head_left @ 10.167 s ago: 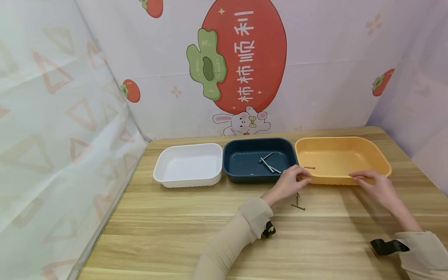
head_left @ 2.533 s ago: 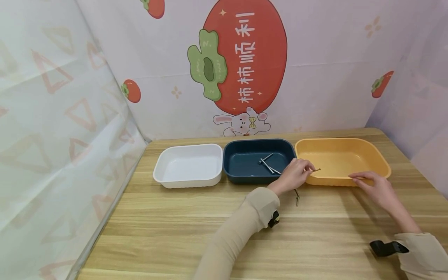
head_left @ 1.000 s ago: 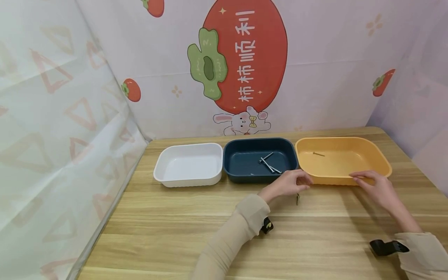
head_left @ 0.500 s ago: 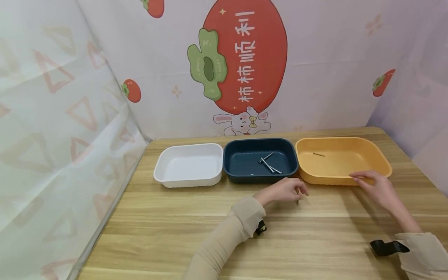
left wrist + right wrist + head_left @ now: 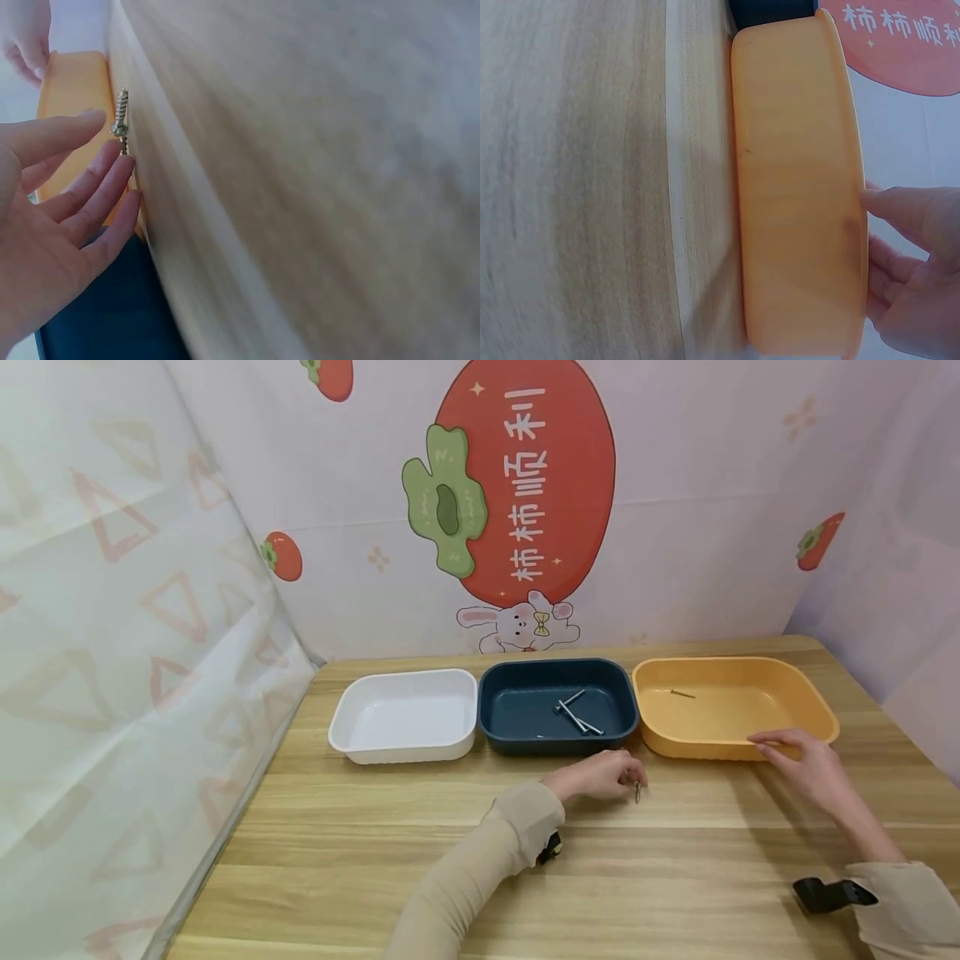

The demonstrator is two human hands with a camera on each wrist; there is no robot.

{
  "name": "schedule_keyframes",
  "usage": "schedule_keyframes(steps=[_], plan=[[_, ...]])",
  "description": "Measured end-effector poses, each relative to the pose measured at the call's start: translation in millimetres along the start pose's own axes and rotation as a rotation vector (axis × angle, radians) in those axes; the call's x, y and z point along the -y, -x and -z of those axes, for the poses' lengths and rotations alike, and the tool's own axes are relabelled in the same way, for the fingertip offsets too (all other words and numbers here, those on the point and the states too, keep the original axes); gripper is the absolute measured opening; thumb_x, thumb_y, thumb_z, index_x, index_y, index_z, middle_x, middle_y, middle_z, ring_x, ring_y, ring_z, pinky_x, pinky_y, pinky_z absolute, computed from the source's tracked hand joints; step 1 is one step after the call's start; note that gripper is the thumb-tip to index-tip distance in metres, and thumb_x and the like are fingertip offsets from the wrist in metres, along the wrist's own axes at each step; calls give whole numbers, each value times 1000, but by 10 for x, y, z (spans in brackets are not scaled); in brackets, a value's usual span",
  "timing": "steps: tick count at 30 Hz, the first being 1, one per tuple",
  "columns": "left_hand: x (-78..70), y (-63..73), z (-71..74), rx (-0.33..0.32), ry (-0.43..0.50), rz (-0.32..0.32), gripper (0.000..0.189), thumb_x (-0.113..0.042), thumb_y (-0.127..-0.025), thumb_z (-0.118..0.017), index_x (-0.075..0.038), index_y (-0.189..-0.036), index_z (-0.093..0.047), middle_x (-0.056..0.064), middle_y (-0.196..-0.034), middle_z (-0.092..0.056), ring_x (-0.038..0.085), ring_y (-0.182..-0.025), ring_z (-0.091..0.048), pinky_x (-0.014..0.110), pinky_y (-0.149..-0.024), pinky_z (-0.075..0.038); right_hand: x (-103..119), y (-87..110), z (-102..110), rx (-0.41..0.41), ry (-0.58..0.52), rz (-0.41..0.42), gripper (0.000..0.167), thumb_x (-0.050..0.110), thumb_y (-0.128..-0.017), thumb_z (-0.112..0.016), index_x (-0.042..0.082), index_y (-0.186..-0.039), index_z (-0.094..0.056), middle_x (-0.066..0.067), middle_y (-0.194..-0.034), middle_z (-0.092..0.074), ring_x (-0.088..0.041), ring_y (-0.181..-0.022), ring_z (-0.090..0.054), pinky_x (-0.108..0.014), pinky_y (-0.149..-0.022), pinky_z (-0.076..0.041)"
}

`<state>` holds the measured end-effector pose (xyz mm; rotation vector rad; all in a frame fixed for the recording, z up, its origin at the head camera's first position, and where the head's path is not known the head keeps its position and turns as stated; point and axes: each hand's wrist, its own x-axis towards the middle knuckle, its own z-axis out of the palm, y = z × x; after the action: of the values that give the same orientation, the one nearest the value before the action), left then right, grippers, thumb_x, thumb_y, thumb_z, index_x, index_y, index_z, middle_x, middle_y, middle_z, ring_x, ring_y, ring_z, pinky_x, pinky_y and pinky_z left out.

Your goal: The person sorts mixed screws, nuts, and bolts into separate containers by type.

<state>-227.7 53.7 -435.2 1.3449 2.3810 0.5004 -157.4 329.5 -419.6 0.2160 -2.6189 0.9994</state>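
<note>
My left hand (image 5: 600, 775) hovers low over the table, thumb and fingers parted and slightly bent. Right at its fingertips are small brass-coloured screws (image 5: 120, 112); the left wrist view shows a threaded shank on each side of a screw head, past the thumb. In the head view the screws (image 5: 637, 793) are partly covered by the fingers. My right hand (image 5: 810, 766) pinches the front rim of the yellow tray (image 5: 697, 749), thumb on the near side and fingers over the edge. One brass screw (image 5: 682, 694) lies inside this tray, toward the back left.
Left of the yellow tray stands a dark blue tray (image 5: 525, 746) with several silver screws (image 5: 573, 714) in it. A white tray (image 5: 401, 753) is beside that. All three line the back of the wooden table (image 5: 637, 893), before a printed cloth (image 5: 675, 568).
My left hand carried a brass screw over the yellow tray, where it now lies farther back, then drew back toward the screws on the table. Fewer screws lie there. The right hand stays put.
</note>
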Motion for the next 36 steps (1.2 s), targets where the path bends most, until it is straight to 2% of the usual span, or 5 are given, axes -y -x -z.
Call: schedule_keyframes(steps=[7,22,27,32,36], plan=[[-11,-51,-18,28,-49,26,21,-5,-82,-58,-13,-101,-63,-3,-91,-53,3,-81,-48,6,-70,-33,-168,-8,-74,-33,8,-16,12,14,-86,-57,7,-93,-65,20,-87,-54,21,-86,-33,-17,-73,-32],[-4,-77,-39,26,-119,-13,16,-7,-80,-62,-13,-93,-66,-4,-88,-53,2,-79,-45,6,-70,-30,4,-5,-6,-17,-3,14,15,7,-85,-58,-5,-93,-62,39,-86,-40,25,-86,-30,-7,-66,-26],[-9,-63,-37,26,-144,-25,12,-9,-79,-64,-14,-90,-67,-5,-88,-54,2,-80,-47,5,-71,-29,-100,-20,-37,-23,-7,19,15,10,-85,-58,-1,-93,-64,26,-86,-51,23,-86,-32,-12,-68,-29],[-7,-68,-53,37,-147,-13,8,-14,-80,-64,-14,-88,-66,-6,-87,-53,1,-81,-45,7,-77,-28,-371,-31,-129,-58,27,7,9,17,-85,-59,19,-90,-66,30,-87,-50,23,-86,-33,-8,-70,-27],[6,-81,-74,46,-152,-13,6,-16,-81,-64,-14,-86,-65,-7,-84,-54,0,-78,-44,8,-78,-27,-306,-26,-103,-44,9,20,9,17,-85,-59,14,-90,-67,30,-87,-50,22,-86,-33,-9,-70,-27]])
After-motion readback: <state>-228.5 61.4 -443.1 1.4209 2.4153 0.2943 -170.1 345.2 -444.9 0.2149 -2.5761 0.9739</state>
